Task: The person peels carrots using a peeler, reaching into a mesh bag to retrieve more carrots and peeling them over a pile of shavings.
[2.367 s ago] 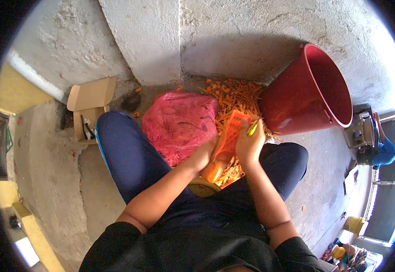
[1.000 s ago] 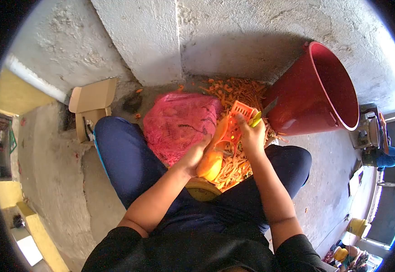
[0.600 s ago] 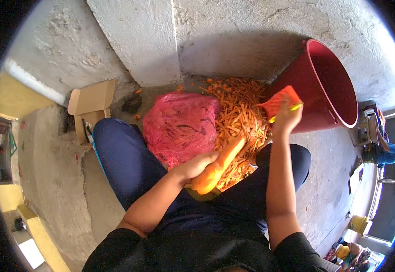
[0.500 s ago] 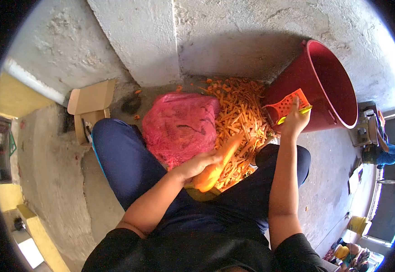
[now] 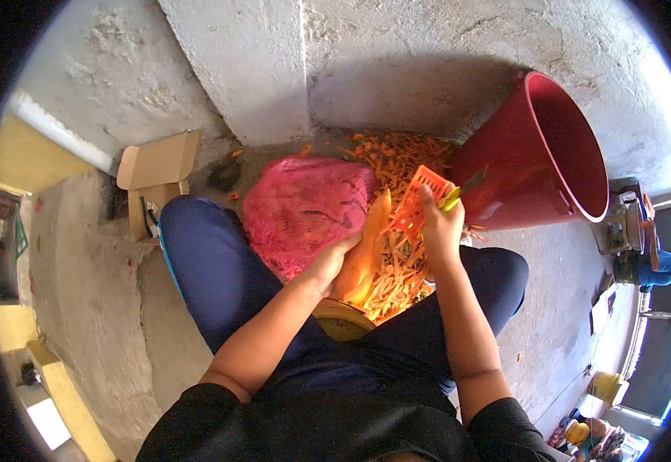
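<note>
In my left hand (image 5: pixel 334 266) is a large carrot (image 5: pixel 361 266), fingers wrapped round its side, its narrow end pointing away from me. My right hand (image 5: pixel 442 227) grips a flat orange plastic piece (image 5: pixel 411 206) with slots and holes, perhaps a grater, right beside the carrot. Also in that hand is a yellow-handled knife (image 5: pixel 449 200), its dark blade pointing right. Below both hands, orange peelings (image 5: pixel 397 286) lie heaped over a yellow container (image 5: pixel 341 319) between my legs. A pink mesh sack (image 5: pixel 305 208) stands just left of the carrot.
A big dark red tub (image 5: pixel 497 162) leans on its side at the right. More peelings (image 5: pixel 397 150) spread along the wall. An open cardboard box (image 5: pixel 154 177) lies by my left knee. Another person (image 5: pixel 659 266) is at the far right.
My right hand has come left and down from beside the tub to the carrot, bringing the orange piece and knife. The carrot has shifted slightly left and stands steeper in view.
</note>
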Available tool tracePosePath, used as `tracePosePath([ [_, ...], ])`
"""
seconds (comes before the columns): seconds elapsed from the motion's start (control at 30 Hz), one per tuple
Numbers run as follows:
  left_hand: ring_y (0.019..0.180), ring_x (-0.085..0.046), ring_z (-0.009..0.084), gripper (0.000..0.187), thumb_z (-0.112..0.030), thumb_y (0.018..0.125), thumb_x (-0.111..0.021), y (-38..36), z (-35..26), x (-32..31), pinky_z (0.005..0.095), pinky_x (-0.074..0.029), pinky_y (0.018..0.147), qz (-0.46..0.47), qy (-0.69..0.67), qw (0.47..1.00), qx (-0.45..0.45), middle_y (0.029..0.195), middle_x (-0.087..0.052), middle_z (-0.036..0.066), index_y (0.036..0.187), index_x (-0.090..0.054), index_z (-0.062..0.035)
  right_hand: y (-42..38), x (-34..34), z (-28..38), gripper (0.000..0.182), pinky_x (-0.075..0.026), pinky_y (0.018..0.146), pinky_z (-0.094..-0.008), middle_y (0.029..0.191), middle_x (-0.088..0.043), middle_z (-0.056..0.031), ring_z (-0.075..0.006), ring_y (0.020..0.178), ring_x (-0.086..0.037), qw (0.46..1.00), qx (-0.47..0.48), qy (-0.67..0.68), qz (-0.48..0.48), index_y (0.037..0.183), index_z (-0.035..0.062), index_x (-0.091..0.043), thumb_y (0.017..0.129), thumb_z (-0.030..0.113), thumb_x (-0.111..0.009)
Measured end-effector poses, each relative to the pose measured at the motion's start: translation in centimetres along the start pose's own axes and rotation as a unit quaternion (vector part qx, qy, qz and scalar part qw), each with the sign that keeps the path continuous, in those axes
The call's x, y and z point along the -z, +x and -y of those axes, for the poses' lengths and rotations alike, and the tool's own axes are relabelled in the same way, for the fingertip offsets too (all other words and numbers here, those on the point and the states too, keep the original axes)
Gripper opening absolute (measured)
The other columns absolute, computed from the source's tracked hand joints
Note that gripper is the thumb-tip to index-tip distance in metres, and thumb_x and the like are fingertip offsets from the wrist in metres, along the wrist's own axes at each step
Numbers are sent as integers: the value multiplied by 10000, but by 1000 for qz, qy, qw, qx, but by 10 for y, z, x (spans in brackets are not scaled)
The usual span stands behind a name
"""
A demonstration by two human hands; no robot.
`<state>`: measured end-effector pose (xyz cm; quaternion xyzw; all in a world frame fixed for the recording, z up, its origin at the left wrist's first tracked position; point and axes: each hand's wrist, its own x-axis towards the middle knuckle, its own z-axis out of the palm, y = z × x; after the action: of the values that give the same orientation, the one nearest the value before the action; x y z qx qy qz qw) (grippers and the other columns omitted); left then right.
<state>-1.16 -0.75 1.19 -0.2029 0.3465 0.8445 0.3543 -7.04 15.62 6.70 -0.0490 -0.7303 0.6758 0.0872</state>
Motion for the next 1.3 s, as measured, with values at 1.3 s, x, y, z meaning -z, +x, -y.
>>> tracePosePath([
  [1.3,828,-567,194,435,-362,903,-218,0,-14,-13,345,-472,735,3,-59,998,-17,979,-553,97,1094,-450,-48,-38,-36,11,199,-415,498,-311,601,-530,-154,-263,520,-531,973,109,-190,76,849,18,-483,755,146,-603],
])
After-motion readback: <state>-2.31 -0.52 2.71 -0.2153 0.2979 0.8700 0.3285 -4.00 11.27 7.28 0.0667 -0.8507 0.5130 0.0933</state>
